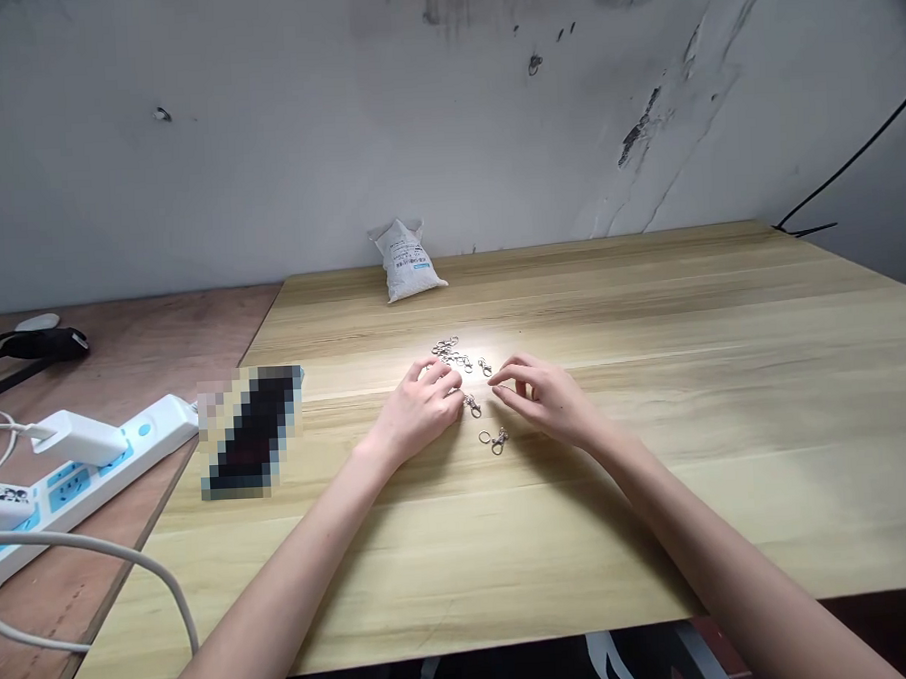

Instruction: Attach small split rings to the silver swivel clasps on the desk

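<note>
Both my hands rest on a light wooden table point(653, 451) among small metal clasps and rings. My left hand point(420, 409) has its fingers curled and pinches a small metal clasp point(472, 407) at its fingertips. My right hand point(542, 396) is curled too, with thumb and forefinger pinched together on a thin metal ring point(504, 386) that is hard to make out. A joined clasp and ring point(494, 439) lies between the hands, nearer to me. A small pile of metal clasps point(454, 353) lies just beyond my fingers.
A small white bag point(406, 261) leans against the wall at the table's far edge. A blurred dark object point(251, 431) lies at the left of the table. A white power strip point(75, 466) with a plugged charger and cables sits on the brown table to the left.
</note>
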Action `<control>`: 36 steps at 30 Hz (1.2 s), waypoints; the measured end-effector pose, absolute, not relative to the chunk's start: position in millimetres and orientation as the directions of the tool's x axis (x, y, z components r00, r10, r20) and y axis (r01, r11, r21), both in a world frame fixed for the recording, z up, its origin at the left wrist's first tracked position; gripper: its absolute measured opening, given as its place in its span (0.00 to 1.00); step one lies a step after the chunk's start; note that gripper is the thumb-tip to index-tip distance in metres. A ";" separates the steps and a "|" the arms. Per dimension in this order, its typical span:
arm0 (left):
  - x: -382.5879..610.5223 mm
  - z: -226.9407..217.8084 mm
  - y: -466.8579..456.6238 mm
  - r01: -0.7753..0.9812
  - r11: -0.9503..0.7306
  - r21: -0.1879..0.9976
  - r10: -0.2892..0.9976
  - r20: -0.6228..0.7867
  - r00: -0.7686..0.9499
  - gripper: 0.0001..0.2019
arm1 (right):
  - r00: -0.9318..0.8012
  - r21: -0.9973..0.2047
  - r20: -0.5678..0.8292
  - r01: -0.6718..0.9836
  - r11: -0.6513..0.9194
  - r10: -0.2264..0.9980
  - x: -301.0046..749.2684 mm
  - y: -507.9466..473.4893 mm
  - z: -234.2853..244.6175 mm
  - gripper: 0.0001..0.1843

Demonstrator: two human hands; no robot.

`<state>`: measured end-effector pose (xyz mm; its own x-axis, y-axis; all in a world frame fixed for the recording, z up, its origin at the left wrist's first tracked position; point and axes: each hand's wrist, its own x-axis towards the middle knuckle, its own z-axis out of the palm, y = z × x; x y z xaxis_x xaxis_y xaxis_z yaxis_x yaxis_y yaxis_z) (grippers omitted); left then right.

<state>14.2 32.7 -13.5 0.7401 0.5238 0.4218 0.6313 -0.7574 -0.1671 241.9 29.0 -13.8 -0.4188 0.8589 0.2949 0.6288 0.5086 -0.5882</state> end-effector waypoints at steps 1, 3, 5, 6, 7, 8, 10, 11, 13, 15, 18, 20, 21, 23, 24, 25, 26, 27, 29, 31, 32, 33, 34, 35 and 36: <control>14.5 -13.6 32.9 0.635 -0.757 -0.156 0.525 0.435 0.732 0.11 | -0.414 -0.606 0.281 0.622 0.495 0.866 242.1 29.6 -14.3 0.09; 15.0 -12.4 32.2 0.647 -0.749 -0.142 0.526 0.467 0.711 0.11 | -0.405 -0.641 0.251 0.611 0.464 0.879 241.6 30.5 -14.1 0.10; 15.8 -9.4 30.0 0.664 -0.737 -0.124 0.529 0.505 0.682 0.10 | -0.409 -0.686 0.226 0.577 0.442 0.884 239.2 30.4 -12.0 0.11; 16.4 -7.6 28.5 0.673 -0.731 -0.114 0.531 0.524 0.666 0.08 | -0.425 -0.717 0.211 0.545 0.435 0.880 237.4 30.1 -10.3 0.12; 17.0 -5.8 26.8 0.679 -0.727 -0.101 0.533 0.541 0.650 0.07 | -0.453 -0.751 0.194 0.502 0.428 0.870 235.3 29.7 -8.3 0.14; 17.6 -4.3 24.9 0.685 -0.724 -0.082 0.535 0.562 0.632 0.06 | -0.490 -0.789 0.174 0.450 0.418 0.854 233.2 29.2 -6.3 0.16; 18.5 -2.3 21.3 0.694 -0.720 -0.027 0.540 0.605 0.585 0.05 | -0.564 -0.861 0.137 0.338 0.379 0.814 229.3 28.3 -2.6 0.17; 18.7 -2.0 19.6 0.694 -0.720 0.005 0.544 0.626 0.559 0.04 | -0.591 -0.892 0.118 0.290 0.347 0.798 227.8 27.7 -1.3 0.17; 18.7 -1.9 16.7 0.691 -0.720 0.068 0.557 0.649 0.518 0.04 | -0.618 -0.934 0.081 0.227 0.276 0.782 225.9 26.3 0.7 0.18; 18.6 -1.7 14.1 0.689 -0.718 0.101 0.572 0.650 0.501 0.04 | -0.617 -0.955 0.053 0.199 0.222 0.785 225.0 24.0 1.8 0.19; 19.4 0.3 10.1 0.697 -0.704 0.140 0.596 0.649 0.473 0.03 | -0.611 -0.966 0.067 0.158 0.205 0.789 223.8 20.3 2.4 0.21; 20.3 2.2 7.2 0.701 -0.693 0.170 0.615 0.647 0.451 0.03 | -0.616 -0.972 0.084 0.124 0.202 0.783 222.8 18.6 1.8 0.21; 20.6 3.1 5.8 0.701 -0.689 0.183 0.622 0.646 0.443 0.03 | -0.621 -0.975 0.089 0.106 0.196 0.779 222.4 18.2 1.2 0.21; 20.9 4.3 3.1 0.698 -0.687 0.203 0.630 0.645 0.432 0.04 | -0.640 -0.986 0.082 0.062 0.157 0.764 222.0 17.7 -0.1 0.20; 20.8 4.5 1.9 0.695 -0.687 0.212 0.632 0.646 0.428 0.04 | -0.654 -0.991 0.072 0.039 0.129 0.753 222.0 17.6 -0.6 0.20; 20.5 4.5 1.0 0.690 -0.689 0.222 0.634 0.646 0.424 0.04 | -0.668 -0.995 0.061 0.020 0.100 0.741 222.1 17.5 -0.8 0.19; 20.0 4.4 0.2 0.685 -0.691 0.231 0.634 0.649 0.421 0.04 | -0.681 -0.997 0.050 0.006 0.074 0.731 222.2 17.3 -0.8 0.19; 19.5 4.1 -0.4 0.680 -0.693 0.238 0.633 0.653 0.417 0.04 | -0.692 -0.999 0.038 0.000 0.052 0.721 222.3 16.9 -0.5 0.18; 18.3 3.3 -0.9 0.671 -0.700 0.243 0.625 0.663 0.412 0.04 | -0.705 -1.000 0.017 0.002 0.026 0.709 221.9 16.0 0.8 0.18; 17.3 2.5 -1.1 0.663 -0.709 0.241 0.614 0.673 0.412 0.04 | -0.716 -1.000 -0.006 0.008 -0.001 0.698 220.5 14.8 2.3 0.18; 17.0 2.2 -1.1 0.660 -0.712 0.239 0.610 0.677 0.413 0.04 | -0.721 -1.000 -0.016 0.012 -0.011 0.693 219.6 14.3 3.0 0.19; 16.8 2.2 -1.2 0.658 -0.714 0.237 0.607 0.678 0.414 0.04 | -0.725 -1.000 -0.024 0.017 -0.016 0.689 218.6 13.8 3.4 0.19; 16.8 2.2 -1.4 0.658 -0.716 0.236 0.604 0.681 0.414 0.04 | -0.726 -1.000 -0.027 0.022 -0.016 0.687 217.8 13.5 3.7 0.20; 16.8 2.4 -1.7 0.659 -0.715 0.234 0.603 0.683 0.412 0.04 | -0.725 -1.000 -0.028 0.029 -0.010 0.688 217.2 13.3 3.6 0.20; 16.9 2.7 -2.1 0.662 -0.713 0.232 0.604 0.683 0.411 0.04 | -0.721 -0.999 -0.026 0.037 0.002 0.693 216.9 13.3 3.1 0.20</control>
<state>16.9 -2.1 2.7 0.4109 0.6040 0.6829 0.6617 -0.7129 0.2324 216.9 13.3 3.1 -0.7209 0.6926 -0.0255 0.0373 0.0020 -0.9993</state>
